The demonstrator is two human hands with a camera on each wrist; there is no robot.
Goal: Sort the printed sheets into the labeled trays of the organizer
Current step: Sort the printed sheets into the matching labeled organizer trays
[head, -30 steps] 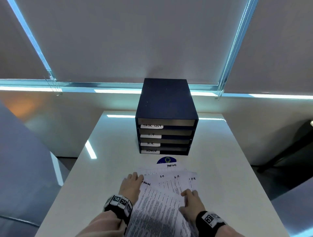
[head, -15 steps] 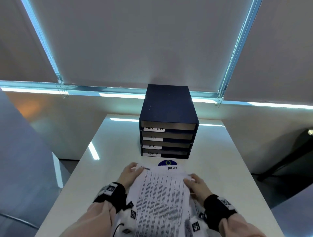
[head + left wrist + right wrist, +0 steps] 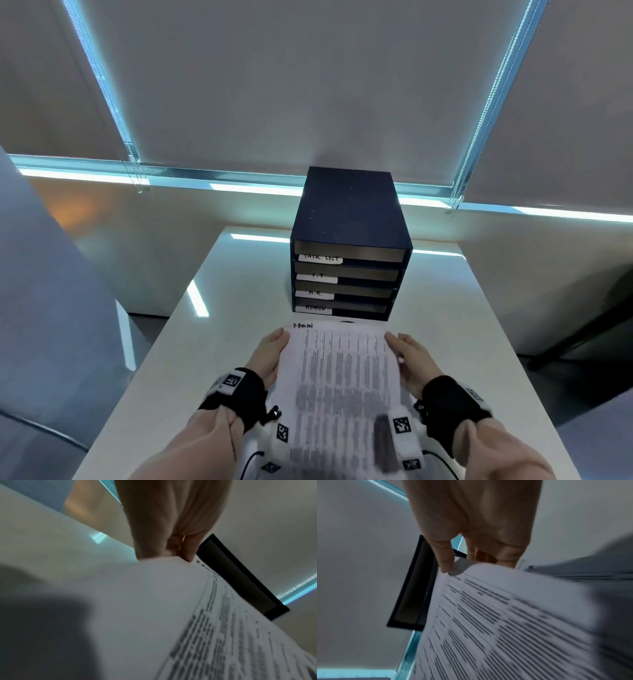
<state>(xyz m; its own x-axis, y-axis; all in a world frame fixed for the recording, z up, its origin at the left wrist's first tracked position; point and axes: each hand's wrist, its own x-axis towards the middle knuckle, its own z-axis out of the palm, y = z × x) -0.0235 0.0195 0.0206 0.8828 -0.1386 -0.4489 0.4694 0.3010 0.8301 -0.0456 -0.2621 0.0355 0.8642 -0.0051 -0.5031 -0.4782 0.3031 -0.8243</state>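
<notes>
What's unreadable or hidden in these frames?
- Printed text on the sheets: motion-blurred in all three views; only the handwritten "ADMIN" heading reads, in the head view.
- How many sheets: the top page covers the rest.
- Inside the organizer trays: too dark in the head view.
- Fingers of the left hand and right hand under the paper: hidden.

One organizer [image 3: 350, 240] with four labeled trays [image 3: 346, 274], one stack of printed sheets [image 3: 339, 383], two hands [image 3: 270, 356].

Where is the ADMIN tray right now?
In the head view, the ADMIN tray is the organizer's bottom slot, just beyond the held sheets.
</notes>
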